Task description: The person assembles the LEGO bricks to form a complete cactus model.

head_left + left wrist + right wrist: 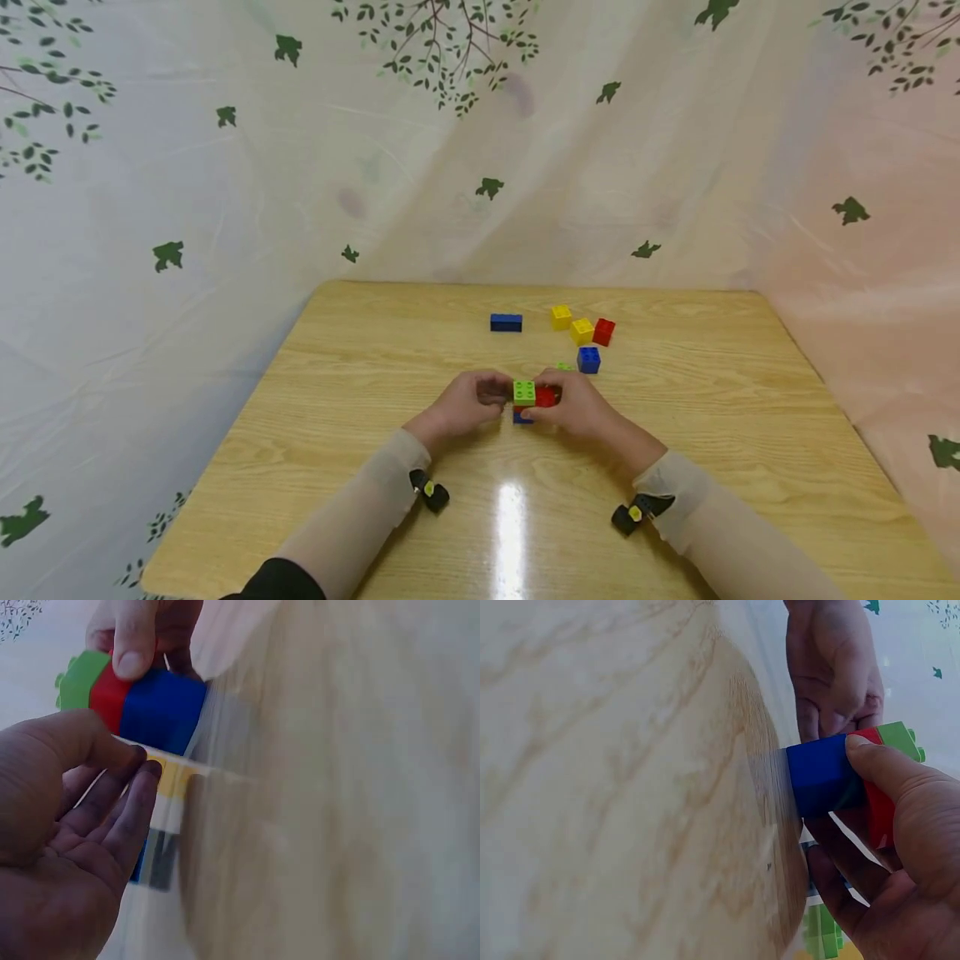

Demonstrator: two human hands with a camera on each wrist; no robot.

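My right hand (pixel 579 407) grips a small stack of toy building blocks just above or on the table, thumb on its near side. The stack has a green block (pixel 524 392) on top, a red block (pixel 546 397) in the middle and a blue block (pixel 163 711) at the bottom. The red one reaches out to the right beneath my right fingers. To the left of the stack is my left hand (pixel 465 405), its fingers loosely bent with nothing between them. In the right wrist view that hand (pixel 836 667) lies behind the stack.
Beyond the hands on the wooden table (pixel 375 350) lie a long blue block (pixel 506 323), two yellow blocks (pixel 581 332), a red block (pixel 603 332) and a blue block (pixel 588 360). Another green block (pixel 564 367) is mostly hidden behind my right hand. A leaf-patterned cloth (pixel 420 208) hangs behind.
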